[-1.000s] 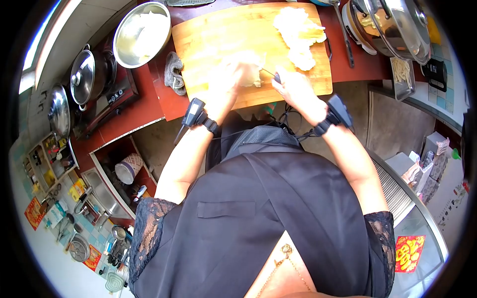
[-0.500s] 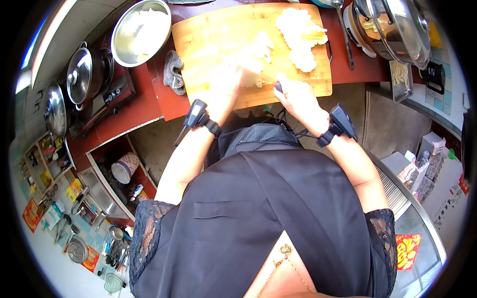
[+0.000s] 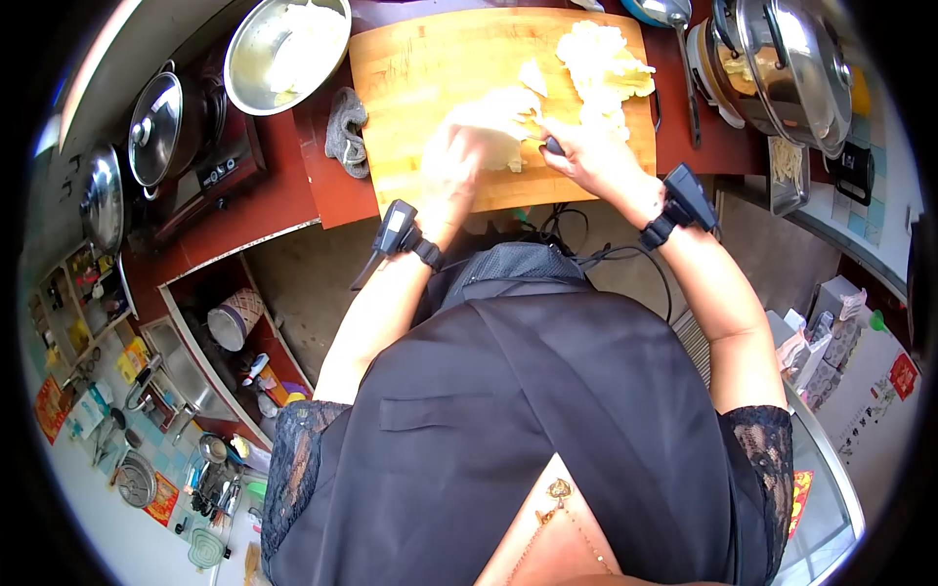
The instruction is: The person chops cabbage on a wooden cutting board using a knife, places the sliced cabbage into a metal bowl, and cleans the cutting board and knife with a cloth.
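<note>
My right hand (image 3: 593,161) is closed around the dark handle of a knife (image 3: 554,146). The knife's blade is lost in the glare over the cutting board (image 3: 410,73). My left hand (image 3: 454,161) is at the left side of some pale, leafy-looking vegetable pieces (image 3: 510,109). Its fingers are smeared and overexposed, so their grip does not show. A small pale piece (image 3: 532,77) lies just beyond. Larger pale yellow vegetable chunks (image 3: 601,68) rest on the board's right side, beyond my right hand.
A steel bowl (image 3: 239,73) with pale pieces stands left of the board, near a grey cloth (image 3: 345,132). Farther left, a lidded pot (image 3: 156,132) sits by the stove. On the right are a ladle (image 3: 688,83), a large glass lid (image 3: 796,73) and a metal tray (image 3: 788,181).
The small pale piece now lies apart from the pieces between my hands. My left hand has shifted slightly. My right hand keeps the knife, and the whole view has tilted a little.
</note>
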`<state>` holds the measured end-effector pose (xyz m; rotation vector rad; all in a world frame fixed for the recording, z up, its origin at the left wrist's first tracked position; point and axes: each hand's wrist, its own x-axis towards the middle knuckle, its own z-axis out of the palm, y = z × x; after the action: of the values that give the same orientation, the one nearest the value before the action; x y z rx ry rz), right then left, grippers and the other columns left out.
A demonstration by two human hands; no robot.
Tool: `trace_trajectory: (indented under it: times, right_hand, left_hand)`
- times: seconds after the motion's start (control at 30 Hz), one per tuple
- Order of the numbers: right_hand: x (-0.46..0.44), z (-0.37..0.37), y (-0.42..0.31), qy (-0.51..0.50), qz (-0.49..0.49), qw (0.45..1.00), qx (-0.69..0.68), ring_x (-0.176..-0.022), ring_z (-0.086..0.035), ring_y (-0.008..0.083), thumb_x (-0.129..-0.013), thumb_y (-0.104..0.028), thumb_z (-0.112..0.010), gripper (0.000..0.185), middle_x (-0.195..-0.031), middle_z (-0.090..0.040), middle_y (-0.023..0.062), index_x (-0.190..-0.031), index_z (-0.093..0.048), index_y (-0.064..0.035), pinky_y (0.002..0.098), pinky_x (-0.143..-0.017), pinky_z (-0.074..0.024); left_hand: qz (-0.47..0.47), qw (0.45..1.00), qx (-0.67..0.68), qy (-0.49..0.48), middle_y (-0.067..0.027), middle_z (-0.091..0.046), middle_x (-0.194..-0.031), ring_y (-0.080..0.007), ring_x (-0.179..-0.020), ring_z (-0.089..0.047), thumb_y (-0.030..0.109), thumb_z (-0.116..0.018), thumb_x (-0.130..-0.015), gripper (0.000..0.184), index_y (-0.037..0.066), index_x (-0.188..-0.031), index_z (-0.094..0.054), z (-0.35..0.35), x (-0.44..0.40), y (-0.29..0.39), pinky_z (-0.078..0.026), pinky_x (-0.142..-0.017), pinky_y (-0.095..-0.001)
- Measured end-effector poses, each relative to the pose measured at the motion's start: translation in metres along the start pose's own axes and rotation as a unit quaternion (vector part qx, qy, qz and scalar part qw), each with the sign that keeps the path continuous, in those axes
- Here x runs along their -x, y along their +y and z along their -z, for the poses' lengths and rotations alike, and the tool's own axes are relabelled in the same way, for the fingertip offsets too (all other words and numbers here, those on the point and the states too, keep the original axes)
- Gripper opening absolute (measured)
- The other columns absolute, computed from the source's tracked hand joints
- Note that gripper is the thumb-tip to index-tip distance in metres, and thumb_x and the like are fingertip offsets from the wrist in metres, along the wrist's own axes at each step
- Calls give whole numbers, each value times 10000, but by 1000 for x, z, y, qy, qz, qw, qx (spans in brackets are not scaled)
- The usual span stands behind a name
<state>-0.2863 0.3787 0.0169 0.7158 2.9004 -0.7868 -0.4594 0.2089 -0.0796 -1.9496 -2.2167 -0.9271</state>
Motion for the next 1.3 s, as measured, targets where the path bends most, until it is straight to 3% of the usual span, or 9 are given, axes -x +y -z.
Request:
trace_trajectory:
  times: [0.17,0.27,0.47,0.67,0.83,0.93,0.97,1.1,1.3]
  right_hand:
    - [-25,-64,10,-10,-20,1000,-18,-760,-693,407,-958,-266,-673,240,-778,-669,229,-1097,-629,-77,477,-673,-534]
    - [-31,-65,17,25,-55,994,-93,-762,-703,406,-940,-263,-683,244,-780,-696,207,-1035,-603,-52,499,-690,-560]
    - [23,-17,-26,18,-71,995,-69,-810,-698,415,-957,-205,-670,216,-861,-708,189,-1070,-558,-58,506,-704,-554]
    - [41,-48,-33,10,-101,994,-50,-776,-699,419,-944,-186,-680,264,-839,-704,203,-1095,-520,-40,508,-671,-564]
    - [4,-87,-8,83,-63,993,-57,-772,-719,387,-936,-231,-694,424,-842,-725,184,-1300,-550,-67,490,-670,-576]
    - [6,-63,-2,57,-102,990,-76,-788,-710,397,-967,-237,-670,282,-855,-715,194,-1197,-603,-89,486,-685,-563]
    - [14,-49,-5,72,-60,992,-83,-781,-710,390,-970,-256,-665,247,-834,-711,184,-1143,-617,-86,480,-686,-561]
    - [31,-17,-8,4,-49,998,-40,-781,-714,380,-962,-235,-669,214,-806,-699,179,-1093,-603,-80,478,-681,-558]
    - [-6,-59,2,-6,-42,999,-22,-789,-711,389,-964,-249,-672,232,-812,-694,202,-1109,-617,-77,474,-691,-552]
  left_hand:
    - [14,1000,-1,-1,-121,-657,-1139,-325,-1107,-629,0,-660,-724,429,48,-1150,-681,0,-2,1,-540,-947,-420]
    - [14,1000,-16,7,-119,-650,-1153,-327,-1123,-617,-4,-665,-722,456,40,-1176,-673,-1,-4,2,-535,-944,-425]
    - [43,999,-20,4,-129,-642,-1179,-332,-1141,-595,-2,-692,-749,447,31,-1193,-662,-11,5,4,-518,-959,-425]
    - [22,999,-34,-9,-121,-655,-1219,-325,-1154,-593,25,-731,-759,394,52,-1149,-678,-19,6,-7,-501,-989,-419]
    - [30,999,-23,-14,-129,-659,-1190,-331,-1145,-597,29,-741,-786,366,33,-1145,-675,-3,-8,4,-502,-996,-430]
    - [31,999,-15,1,-136,-657,-1171,-336,-1131,-601,32,-744,-797,335,17,-1125,-672,-1,-3,5,-506,-992,-435]
    - [28,999,-15,10,-138,-656,-1165,-338,-1126,-602,33,-744,-800,325,13,-1116,-671,-3,-2,2,-508,-990,-436]
    - [13,1000,-14,1,-143,-653,-1142,-338,-1124,-603,34,-743,-808,316,8,-1113,-666,-4,6,-2,-517,-985,-425]
    - [19,1000,-7,15,-146,-645,-1134,-342,-1124,-603,25,-731,-811,314,22,-1118,-668,-8,8,-4,-534,-967,-420]
